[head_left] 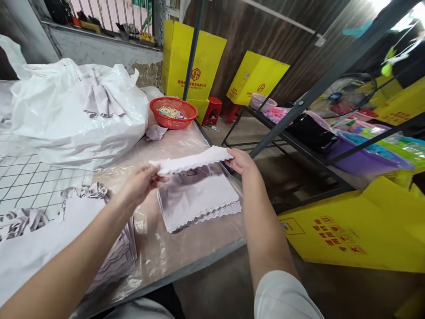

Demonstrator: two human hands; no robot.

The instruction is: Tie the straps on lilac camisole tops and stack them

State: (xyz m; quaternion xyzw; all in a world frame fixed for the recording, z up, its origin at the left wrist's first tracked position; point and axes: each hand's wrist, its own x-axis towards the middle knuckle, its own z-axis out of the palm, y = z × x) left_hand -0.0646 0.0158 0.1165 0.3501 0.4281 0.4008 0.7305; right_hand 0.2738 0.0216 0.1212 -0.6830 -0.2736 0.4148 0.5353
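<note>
nearest, one loose pile of white cloths (109,261) at the table (186,261) edge. two hands raised over the table: left hand (141,182) and right hand (241,161) each pinch one end of a single white scalloped cloth (194,160), stretched flat between them. directly beneath, one neat stack of cloths (199,201). farther, one white bag (76,110), one red basket (173,112). beyond, two yellow boxes (199,62).
</note>
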